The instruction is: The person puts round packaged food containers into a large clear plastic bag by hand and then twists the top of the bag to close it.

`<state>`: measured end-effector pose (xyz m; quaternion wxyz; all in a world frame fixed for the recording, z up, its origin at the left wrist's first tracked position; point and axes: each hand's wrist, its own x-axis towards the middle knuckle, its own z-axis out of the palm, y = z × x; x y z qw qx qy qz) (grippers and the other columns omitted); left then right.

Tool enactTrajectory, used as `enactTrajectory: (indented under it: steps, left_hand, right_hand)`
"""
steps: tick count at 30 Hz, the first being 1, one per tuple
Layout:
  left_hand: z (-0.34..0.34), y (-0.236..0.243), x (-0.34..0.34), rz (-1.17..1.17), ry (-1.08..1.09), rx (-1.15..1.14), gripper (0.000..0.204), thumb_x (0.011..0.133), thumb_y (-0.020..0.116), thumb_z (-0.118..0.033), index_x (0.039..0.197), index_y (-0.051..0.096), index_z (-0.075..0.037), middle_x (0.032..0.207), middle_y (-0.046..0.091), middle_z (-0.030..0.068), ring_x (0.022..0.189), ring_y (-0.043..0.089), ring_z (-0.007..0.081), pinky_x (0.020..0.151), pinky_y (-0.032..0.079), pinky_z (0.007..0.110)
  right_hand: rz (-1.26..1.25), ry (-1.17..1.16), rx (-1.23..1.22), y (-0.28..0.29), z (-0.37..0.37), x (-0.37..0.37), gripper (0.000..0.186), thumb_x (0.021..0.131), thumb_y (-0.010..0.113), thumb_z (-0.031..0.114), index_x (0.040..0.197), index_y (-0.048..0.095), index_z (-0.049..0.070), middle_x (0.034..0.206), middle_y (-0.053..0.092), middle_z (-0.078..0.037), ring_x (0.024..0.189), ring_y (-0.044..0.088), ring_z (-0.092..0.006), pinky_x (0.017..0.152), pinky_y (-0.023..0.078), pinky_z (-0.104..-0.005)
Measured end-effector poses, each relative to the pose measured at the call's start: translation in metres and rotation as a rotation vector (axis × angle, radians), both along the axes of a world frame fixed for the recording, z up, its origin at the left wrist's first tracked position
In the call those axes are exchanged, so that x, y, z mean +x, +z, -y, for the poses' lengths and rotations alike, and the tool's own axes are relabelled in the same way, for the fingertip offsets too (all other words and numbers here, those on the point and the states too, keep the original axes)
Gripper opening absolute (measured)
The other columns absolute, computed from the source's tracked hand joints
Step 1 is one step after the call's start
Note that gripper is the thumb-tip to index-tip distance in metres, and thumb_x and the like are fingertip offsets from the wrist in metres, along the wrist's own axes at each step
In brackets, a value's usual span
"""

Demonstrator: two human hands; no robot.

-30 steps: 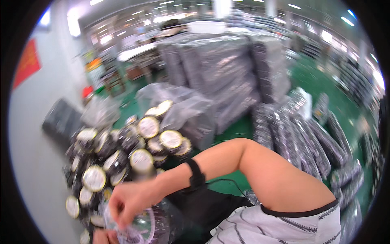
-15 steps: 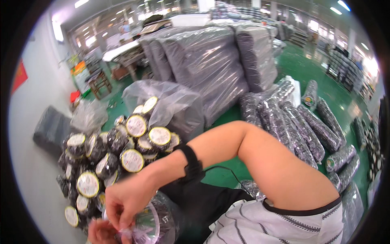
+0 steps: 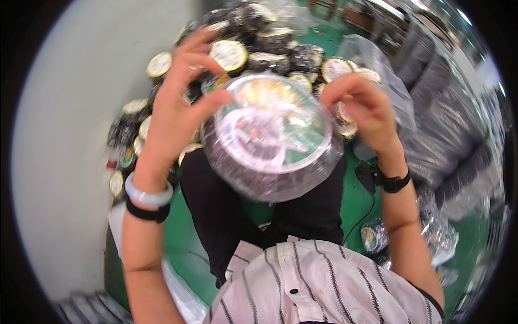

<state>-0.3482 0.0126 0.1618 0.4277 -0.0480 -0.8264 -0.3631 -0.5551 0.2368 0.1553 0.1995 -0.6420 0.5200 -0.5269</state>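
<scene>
A fat roll wrapped in clear plastic film (image 3: pixel 253 181) stands between my knees, its round end facing up. The end carries a pale ring and a coloured label, blurred under the glare. My left hand (image 3: pixel 181 97) is raised at the roll's left rim, thumb and fingers spread, with nothing seen between them. By the right rim, my right hand (image 3: pixel 367 110) has its fingers bent inward and drawn together. Motion blur hides whether any film is between those fingertips.
Many dark wrapped rolls with round, yellow-rimmed labels (image 3: pixel 227 55) are heaped beyond the roll, against the pale wall (image 3: pixel 70 135). Large plastic-covered grey bundles (image 3: pixel 448 124) stand at the right. More wrapped rolls (image 3: pixel 375 236) lie on the green floor by my right arm.
My view has swung down and leftward, bringing the roll to the middle. My hands, earlier close together at the film on the roll's end, are now apart on either side of it.
</scene>
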Motion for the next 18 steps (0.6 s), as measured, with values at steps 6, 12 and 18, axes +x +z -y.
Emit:
enactTrajectory:
  steps: [6, 12, 18]
  left_hand:
    - [-0.064, -0.216, -0.023, 0.239, 0.444, 0.699, 0.043, 0.095, 0.041, -0.031, 0.129, 0.046, -0.004, 0.128, 0.046, 0.0159, 0.119, 0.044, 0.0286, 0.102, 0.032, 0.041]
    - [-0.162, -0.100, 0.069, 0.340, -1.431, 0.713, 0.049, 0.092, 0.058, -0.027, 0.131, 0.047, 0.000, 0.135, 0.048, 0.0166, 0.132, 0.036, 0.0345, 0.108, 0.028, 0.042]
    - [0.030, -0.211, 0.222, -0.506, 0.227, 1.370, 0.035, 0.098, 0.047, -0.028, 0.117, 0.055, 0.001, 0.106, 0.064, 0.0133, 0.099, 0.062, 0.0225, 0.091, 0.049, 0.036]
  right_hand:
    - [1.163, -0.407, 0.247, -0.282, 0.012, -0.009, 0.045, 0.098, 0.042, 0.033, 0.136, 0.041, 0.008, 0.125, 0.054, -0.009, 0.110, 0.052, -0.0155, 0.096, 0.042, -0.0313]
    - [1.363, -0.675, -0.036, -0.279, -0.095, -0.055, 0.047, 0.098, 0.041, 0.034, 0.135, 0.041, 0.005, 0.111, 0.058, -0.009, 0.096, 0.054, -0.0159, 0.092, 0.045, -0.0333]
    - [1.322, -0.163, 0.150, -0.243, -0.005, 0.024, 0.049, 0.098, 0.040, 0.035, 0.134, 0.041, 0.002, 0.096, 0.061, -0.009, 0.082, 0.056, -0.0162, 0.088, 0.048, -0.0354]
